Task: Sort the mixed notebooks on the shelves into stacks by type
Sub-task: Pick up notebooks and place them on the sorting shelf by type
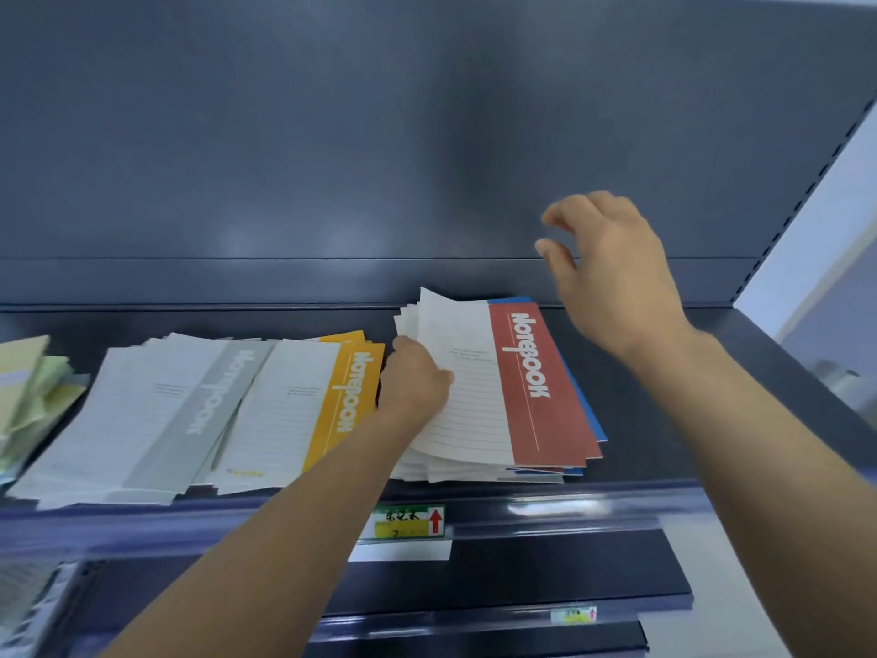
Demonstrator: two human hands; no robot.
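Note:
A red-and-white notebook (522,387) tops a messy stack with blue notebooks (586,410) showing beneath, at the right of the dark shelf (664,420). My left hand (415,379) grips the left edge of that stack, thumb on the top cover. My right hand (612,273) hovers in the air above and behind the stack, fingers loosely spread and holding nothing. To the left lie an orange-and-white notebook stack (332,401) and a grey-and-white notebook stack (190,410), both fanned out.
Pale green notebooks (28,391) sit at the far left of the shelf. A price label with a red arrow (410,522) hangs on the shelf's front rail. Lower shelves (522,586) show below. The grey back panel (379,159) rises behind.

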